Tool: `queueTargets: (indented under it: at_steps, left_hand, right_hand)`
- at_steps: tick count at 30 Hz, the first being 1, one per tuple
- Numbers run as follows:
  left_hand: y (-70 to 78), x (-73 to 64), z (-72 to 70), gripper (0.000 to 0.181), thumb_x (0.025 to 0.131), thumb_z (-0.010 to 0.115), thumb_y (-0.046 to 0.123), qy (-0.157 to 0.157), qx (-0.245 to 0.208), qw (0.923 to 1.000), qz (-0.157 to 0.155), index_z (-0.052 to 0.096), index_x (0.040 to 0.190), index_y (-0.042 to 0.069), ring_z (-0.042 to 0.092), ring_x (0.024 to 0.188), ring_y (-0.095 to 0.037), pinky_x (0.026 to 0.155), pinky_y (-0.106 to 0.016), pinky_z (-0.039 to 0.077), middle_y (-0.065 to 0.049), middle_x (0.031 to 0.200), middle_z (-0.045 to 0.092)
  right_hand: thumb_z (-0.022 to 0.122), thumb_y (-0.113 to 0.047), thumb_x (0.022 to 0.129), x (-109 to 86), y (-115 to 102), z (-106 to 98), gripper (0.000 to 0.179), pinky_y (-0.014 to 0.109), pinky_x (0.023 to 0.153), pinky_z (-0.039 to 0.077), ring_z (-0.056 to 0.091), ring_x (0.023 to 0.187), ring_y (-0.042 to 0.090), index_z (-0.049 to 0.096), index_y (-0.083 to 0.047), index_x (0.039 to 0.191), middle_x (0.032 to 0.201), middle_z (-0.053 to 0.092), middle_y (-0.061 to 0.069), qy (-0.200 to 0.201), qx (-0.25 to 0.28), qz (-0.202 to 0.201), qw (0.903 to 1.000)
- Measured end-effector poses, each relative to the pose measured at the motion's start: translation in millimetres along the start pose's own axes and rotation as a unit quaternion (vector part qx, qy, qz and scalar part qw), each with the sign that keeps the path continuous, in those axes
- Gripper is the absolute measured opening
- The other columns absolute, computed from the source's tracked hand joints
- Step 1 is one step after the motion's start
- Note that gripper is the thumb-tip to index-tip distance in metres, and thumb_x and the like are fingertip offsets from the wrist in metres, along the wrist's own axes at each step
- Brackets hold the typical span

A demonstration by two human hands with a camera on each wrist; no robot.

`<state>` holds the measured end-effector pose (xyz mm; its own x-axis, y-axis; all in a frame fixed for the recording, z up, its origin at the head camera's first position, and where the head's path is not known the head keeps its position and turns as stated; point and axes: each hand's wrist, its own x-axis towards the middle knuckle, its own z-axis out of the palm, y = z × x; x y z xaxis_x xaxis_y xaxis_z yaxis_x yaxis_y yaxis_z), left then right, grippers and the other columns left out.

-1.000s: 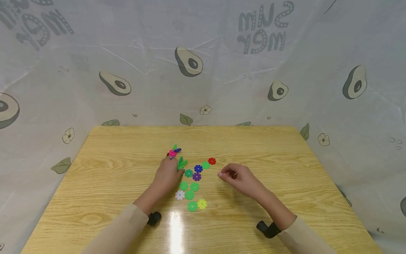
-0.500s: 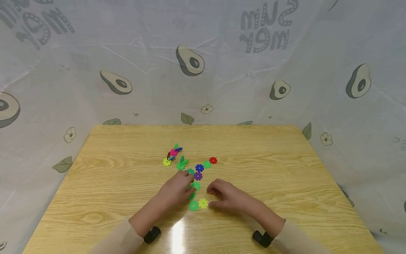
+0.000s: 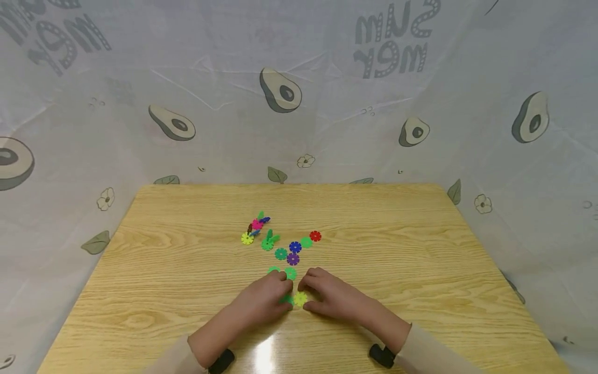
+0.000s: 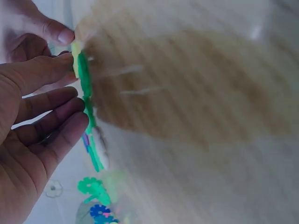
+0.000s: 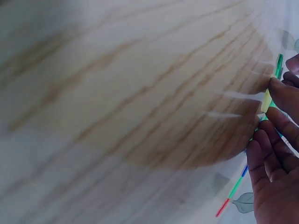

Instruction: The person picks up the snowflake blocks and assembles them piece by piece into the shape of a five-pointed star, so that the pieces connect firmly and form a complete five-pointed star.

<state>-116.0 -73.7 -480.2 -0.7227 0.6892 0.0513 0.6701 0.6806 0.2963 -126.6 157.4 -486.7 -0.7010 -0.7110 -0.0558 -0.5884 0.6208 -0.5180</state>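
On the table, my left hand (image 3: 262, 299) holds a green notched disc (image 3: 287, 299) between thumb and fingers; the hand covers part of it. Facing it, my right hand (image 3: 334, 294) pinches a yellow notched disc (image 3: 300, 298) by its edges with thumb and forefinger. The two discs lie side by side, edge to edge, as the left wrist view also shows with the yellow disc (image 4: 76, 58) beside the green disc (image 4: 84, 74). Just beyond the fingertips lies another green disc (image 3: 290, 274). The white disc is hidden behind my left hand in the head view.
Farther back lie a purple disc (image 3: 293, 259), a teal disc (image 3: 281, 254), a blue disc (image 3: 295, 247) and a red disc (image 3: 315, 236). To their left stand a joined green cluster (image 3: 268, 242) and a multicoloured cluster (image 3: 257, 225). A printed curtain hangs behind the table (image 3: 397, 223).
My left hand has come from the multicoloured cluster down to the near green disc. My right hand has moved nearer and leftward to the yellow disc.
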Motion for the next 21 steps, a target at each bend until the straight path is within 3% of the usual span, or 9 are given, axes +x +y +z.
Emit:
queueTargets:
  at_steps: [5, 11, 17, 21]
  left_hand:
    - [2.0, -0.2, 2.8, 0.016, 0.09, 0.082, 0.016, 0.0, 0.021, 0.9998, 0.008, 0.067, 0.088, 0.01, 0.043, 0.075, -0.007, 0.072, -0.022, 0.049, 0.003, 0.084, 0.056]
    - [-2.3, -8.3, 2.4, 0.013, 0.09, 0.081, 0.013, 0.005, 0.023, 0.9997, -0.004, 0.069, 0.089, 0.009, 0.041, 0.076, -0.009, 0.065, -0.017, 0.042, 0.002, 0.084, 0.054]
    - [-3.1, -8.7, 1.5, 0.018, 0.091, 0.083, 0.025, -0.02, 0.018, 0.9994, -0.019, 0.071, 0.092, 0.012, 0.038, 0.077, -0.007, 0.063, -0.015, 0.038, 0.005, 0.087, 0.052]
    - [-1.7, -4.9, 2.4, 0.016, 0.092, 0.082, 0.024, -0.034, 0.026, 0.999, -0.013, 0.07, 0.096, 0.013, 0.039, 0.08, -0.006, 0.064, -0.014, 0.04, 0.005, 0.091, 0.053]
  right_hand:
    - [0.075, -0.021, 0.098, -0.3, 1.1, 2.0, 0.023, 0.025, 0.091, 0.055, 0.055, 0.103, 0.007, 0.069, -0.011, 0.117, 0.115, 0.064, -0.002, 0.007, -0.001, -0.005, 1.0]
    - [0.076, -0.024, 0.097, 8.8, -1.7, 4.1, 0.023, 0.026, 0.09, 0.055, 0.055, 0.1, 0.007, 0.068, -0.011, 0.114, 0.112, 0.064, -0.001, 0.0, 0.004, 0.003, 1.0]
    - [0.076, -0.023, 0.096, 8.2, 2.0, -4.2, 0.023, 0.026, 0.082, 0.055, 0.058, 0.093, 0.008, 0.066, -0.007, 0.11, 0.103, 0.065, 0.0, 0.009, 0.062, 0.032, 0.9975]
    - [0.077, -0.021, 0.095, 1.4, 7.4, -9.8, 0.023, 0.024, 0.077, 0.054, 0.058, 0.089, 0.007, 0.066, -0.006, 0.108, 0.098, 0.067, 0.0, 0.023, 0.101, 0.058, 0.9929]
